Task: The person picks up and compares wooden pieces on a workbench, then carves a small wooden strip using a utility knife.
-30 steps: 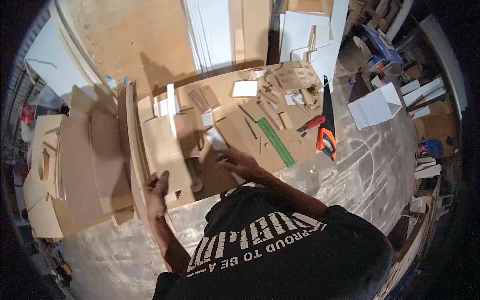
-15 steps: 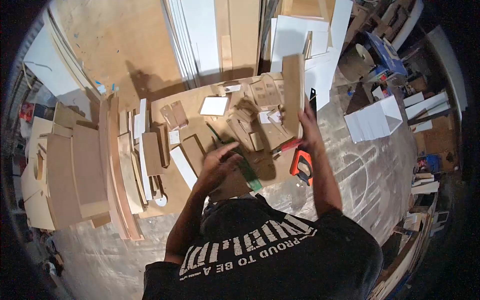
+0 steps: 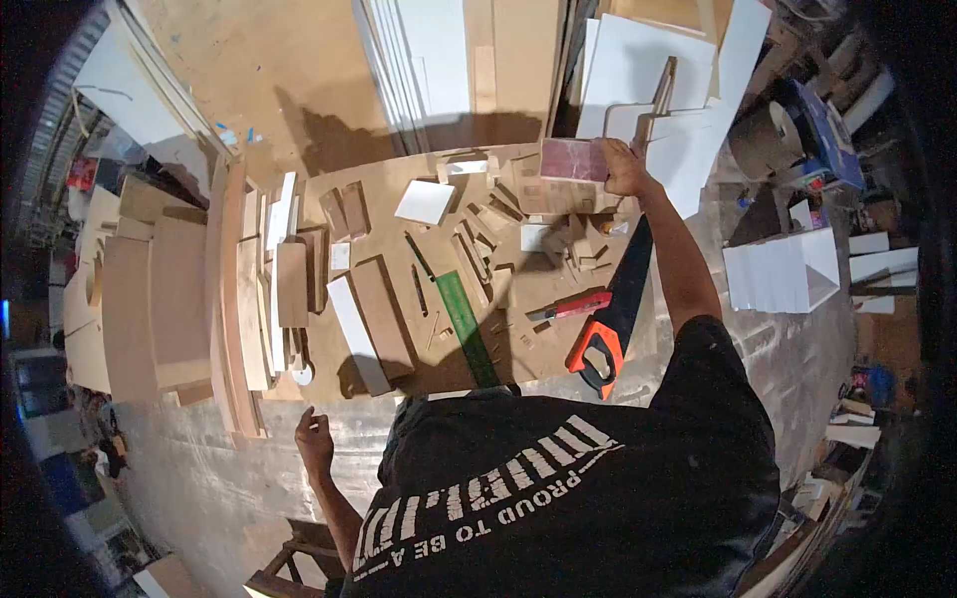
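My right hand point(image 3: 626, 169) grips the right end of a block with a dull red face point(image 3: 572, 159), above the far right of the workbench. My left hand point(image 3: 315, 445) hangs off the bench's near edge, fingers loosely bent and nothing visible in them. On the bench lie a green ruler point(image 3: 465, 324), a dark pen point(image 3: 419, 290), and a brown board point(image 3: 383, 317) beside a white strip point(image 3: 358, 334). A red utility knife point(image 3: 573, 307) rests near a handsaw point(image 3: 624, 304) with an orange and black handle.
Small wood offcuts point(image 3: 478, 249) and a white square point(image 3: 425, 201) lie about the bench point(image 3: 518, 374). Stacked boards point(image 3: 179, 309) stand at the left. White sheets point(image 3: 648, 70) lean at the back. A white box point(image 3: 783, 269) sits on the floor at right.
My left hand has drawn back from over the ruler to beyond the bench's near edge. My right hand has moved farther back; the upright brown board it held no longer shows upright, and the red-faced block shows.
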Demonstrator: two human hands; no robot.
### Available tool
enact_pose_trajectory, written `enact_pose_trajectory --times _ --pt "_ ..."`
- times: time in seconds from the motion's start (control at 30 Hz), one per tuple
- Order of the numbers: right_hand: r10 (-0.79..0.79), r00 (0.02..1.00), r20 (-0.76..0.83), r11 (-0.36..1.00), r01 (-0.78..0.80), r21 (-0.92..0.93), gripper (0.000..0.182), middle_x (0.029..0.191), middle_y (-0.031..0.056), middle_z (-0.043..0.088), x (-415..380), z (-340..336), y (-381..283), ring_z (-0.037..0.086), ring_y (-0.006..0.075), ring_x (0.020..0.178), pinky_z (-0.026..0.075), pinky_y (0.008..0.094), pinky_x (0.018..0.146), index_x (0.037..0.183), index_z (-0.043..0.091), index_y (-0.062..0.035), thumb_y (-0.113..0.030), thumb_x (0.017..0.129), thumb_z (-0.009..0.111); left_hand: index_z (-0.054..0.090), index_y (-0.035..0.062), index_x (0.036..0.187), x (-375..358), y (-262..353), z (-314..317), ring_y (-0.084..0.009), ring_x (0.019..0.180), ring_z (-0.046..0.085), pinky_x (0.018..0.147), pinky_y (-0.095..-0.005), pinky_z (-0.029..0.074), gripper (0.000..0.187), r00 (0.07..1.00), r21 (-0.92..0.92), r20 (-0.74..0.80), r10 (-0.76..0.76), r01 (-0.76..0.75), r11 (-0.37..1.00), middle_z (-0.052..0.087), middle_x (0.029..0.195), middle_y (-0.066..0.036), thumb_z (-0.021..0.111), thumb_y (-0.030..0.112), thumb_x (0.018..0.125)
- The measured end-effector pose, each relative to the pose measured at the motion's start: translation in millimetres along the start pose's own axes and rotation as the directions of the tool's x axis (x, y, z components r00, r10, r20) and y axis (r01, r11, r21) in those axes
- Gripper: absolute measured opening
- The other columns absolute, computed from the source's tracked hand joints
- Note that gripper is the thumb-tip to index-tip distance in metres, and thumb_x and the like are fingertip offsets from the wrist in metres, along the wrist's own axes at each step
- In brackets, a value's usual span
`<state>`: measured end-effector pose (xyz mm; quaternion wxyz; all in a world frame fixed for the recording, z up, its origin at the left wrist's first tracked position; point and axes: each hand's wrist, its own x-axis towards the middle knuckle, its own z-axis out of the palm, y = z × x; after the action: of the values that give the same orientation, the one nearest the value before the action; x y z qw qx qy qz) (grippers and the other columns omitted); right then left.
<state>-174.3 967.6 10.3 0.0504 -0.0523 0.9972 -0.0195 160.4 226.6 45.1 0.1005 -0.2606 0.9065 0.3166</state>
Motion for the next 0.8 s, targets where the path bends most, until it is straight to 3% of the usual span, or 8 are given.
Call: enact_pose_trajectory --times 0.13,0.27,0.37,0.47,0.6,0.7,0.73,0.8 --pt "-0.055 0.993 0.104 0.998 0.05 0.049 0.086 0.154 0.0125 0.037 7 3 -25 0.028 0.0338 0.147 0.02 0.0607 0.117 0.149 0.034 -0.0153 -0.002 0.071 0.069 0.059 -0.0079 0.127 -22 -8 16 -0.0264 0.085 0.069 0.074 -0.0387 0.054 0.043 0.999 -0.027 0.03 -0.034 0.035 0.999 0.071 0.097 -0.02 0.064 0.015 0.091" --pt "-0.068 0.992 0.111 0.994 0.077 -0.08 0.081 0.152 0.0136 0.04 6 11 -33 0.037 0.0332 0.142 0.029 0.0612 0.11 0.148 0.035 -0.0138 -0.01 0.075 0.069 0.06 -0.0065 0.127 -28 24 24 -0.0299 0.09 0.07 0.076 -0.0391 0.056 0.043 0.996 -0.02 0.09 0.015 -0.013 1.0 0.072 0.098 -0.021 0.066 0.017 0.091" --pt "-0.052 0.995 -0.08 0.991 0.042 -0.127 0.08 0.149 0.0184 0.042 0 14 -34 0.04 0.0362 0.139 0.03 0.057 0.112 0.149 0.035 -0.0106 -0.014 0.078 0.07 0.061 -0.0065 0.126 -23 25 20 -0.0295 0.089 0.07 0.075 -0.0387 0.056 0.042 0.995 -0.026 0.087 0.038 -0.036 0.999 0.071 0.1 -0.021 0.066 0.016 0.091" --pt "-0.038 0.94 -0.339 0.968 0.119 0.223 0.08 0.145 0.0249 0.045 -10 -1 -49 0.041 0.0417 0.136 0.034 0.048 0.113 0.148 0.035 -0.0041 -0.02 0.08 0.073 0.062 -0.0065 0.124 -11 13 11 -0.0265 0.088 0.07 0.074 -0.0376 0.056 0.041 0.996 -0.044 -0.02 0.083 -0.084 0.996 0.071 0.1 -0.021 0.067 0.013 0.089" --pt "0.032 0.901 -0.432 0.869 0.189 0.458 0.082 0.149 0.024 0.042 -69 -44 -148 0.039 0.0388 0.139 0.03 0.0428 0.116 0.151 0.032 -0.0012 -0.013 0.081 0.074 0.066 -0.0036 0.117 36 -7 2 -0.0318 0.086 0.069 0.077 -0.0403 0.055 0.037 0.979 -0.077 -0.187 0.084 -0.1 0.992 0.071 0.097 -0.021 0.07 0.015 0.086" --pt "0.104 0.911 -0.4 0.798 0.164 0.58 0.076 0.146 0.0234 0.045 -117 -3 -218 0.04 0.039 0.138 0.031 0.0424 0.115 0.148 0.036 0.0 -0.014 0.083 0.073 0.067 -0.0045 0.108 90 0 -12 -0.0387 0.088 0.068 0.079 -0.0435 0.054 0.031 0.928 0.046 -0.294 0.228 -0.225 0.973 0.069 0.097 -0.024 0.073 0.014 0.084" --pt "0.191 0.959 -0.209 0.534 0.077 0.842 0.075 0.146 0.0235 0.045 -132 16 -248 0.041 0.039 0.138 0.032 0.0423 0.115 0.146 0.038 0.0006 -0.016 0.083 0.074 0.067 -0.0045 0.106 116 -5 -9 -0.0413 0.09 0.067 0.079 -0.0447 0.053 0.029 0.876 0.082 -0.377 0.301 -0.292 0.953 0.069 0.099 -0.025 0.072 0.014 0.084" --pt "0.105 0.98 -0.166 0.536 0.085 0.84 0.073 0.144 0.0237 0.046 -164 42 -314 0.043 0.0395 0.136 0.034 0.0426 0.113 0.144 0.04 0.0014 -0.019 0.082 0.075 0.066 -0.0011 0.112 150 11 -19 -0.0435 0.099 0.062 0.085 -0.0466 0.051 0.033 0.87 0.12 -0.363 0.333 -0.311 0.943 0.065 0.104 -0.025 0.072 0.013 0.082"
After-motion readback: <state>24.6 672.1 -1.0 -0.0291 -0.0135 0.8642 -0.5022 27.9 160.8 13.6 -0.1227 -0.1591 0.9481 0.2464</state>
